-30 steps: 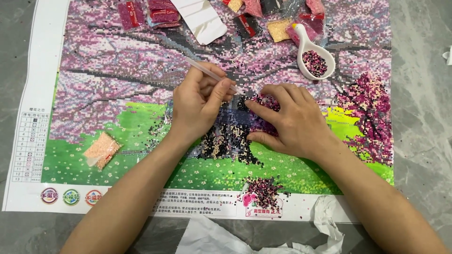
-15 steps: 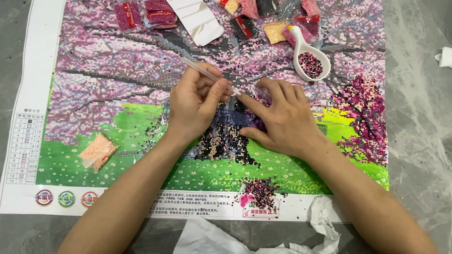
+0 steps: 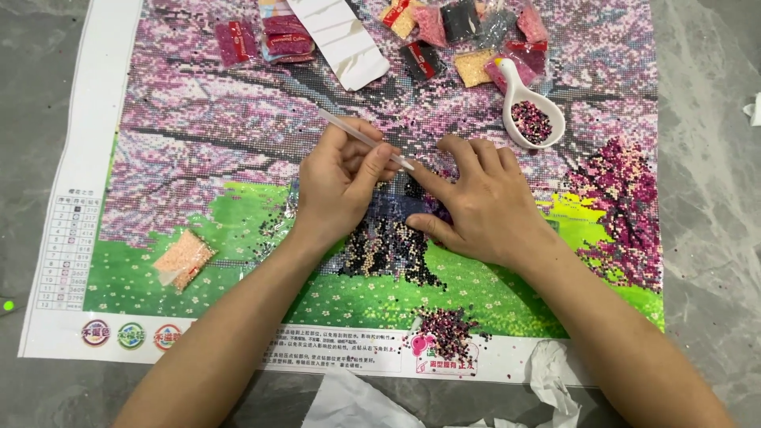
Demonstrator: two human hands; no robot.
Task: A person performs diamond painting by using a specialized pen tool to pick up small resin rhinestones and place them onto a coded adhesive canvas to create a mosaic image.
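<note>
Nearby, bead packets (image 3: 444, 40) crowd the white scoop (image 3: 533, 111).

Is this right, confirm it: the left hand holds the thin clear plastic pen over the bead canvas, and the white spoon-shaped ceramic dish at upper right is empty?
Not quite. The head view shows the white spoon-shaped ceramic dish holds dark pink and black beads, not nothing. The rest stands: the left hand holds the thin clear plastic pen over the bead canvas.

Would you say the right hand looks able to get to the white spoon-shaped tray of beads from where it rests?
Probably yes. The right hand lies flat on the canvas, holding nothing, and the white tray sits just beyond its fingers with only bare canvas between.
</note>
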